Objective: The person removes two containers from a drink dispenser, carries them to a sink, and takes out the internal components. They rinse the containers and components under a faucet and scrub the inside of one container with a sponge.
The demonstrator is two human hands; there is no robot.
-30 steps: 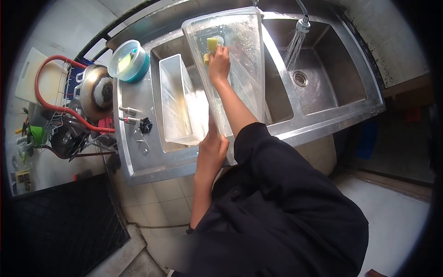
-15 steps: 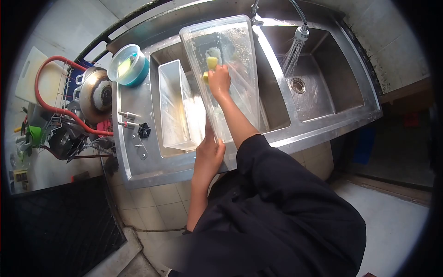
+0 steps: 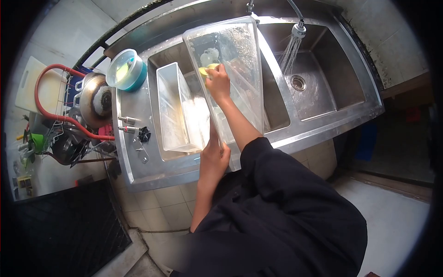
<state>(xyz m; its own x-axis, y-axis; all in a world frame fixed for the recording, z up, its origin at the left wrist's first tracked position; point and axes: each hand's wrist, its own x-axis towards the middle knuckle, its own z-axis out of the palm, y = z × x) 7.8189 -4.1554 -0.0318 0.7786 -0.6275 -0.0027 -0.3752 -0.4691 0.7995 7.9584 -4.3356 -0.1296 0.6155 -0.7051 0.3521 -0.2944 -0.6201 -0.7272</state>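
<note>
A long clear plastic container (image 3: 244,60) leans across the sink, wet and with a patch of suds (image 3: 209,56) on its surface. My left hand (image 3: 215,154) grips its near lower edge, fingers partly hidden behind the plastic. In my right hand (image 3: 218,84) is a yellow sponge (image 3: 203,70), pressed against the container just below the suds. A second long, whitish plastic bin (image 3: 171,106) stands in the left basin, beside the container.
Water runs from a spray faucet (image 3: 299,31) into the right basin (image 3: 323,92). On the left ledge sit a round tub of blue-green liquid (image 3: 134,74) and loose metal parts (image 3: 128,124). Farther left, a dish rack holds a pan (image 3: 95,99), with a red hose (image 3: 57,115) across it.
My right hand and the sponge have shifted slightly down and left on the container, uncovering more suds. The container has tilted a little; my left hand keeps its grip.
</note>
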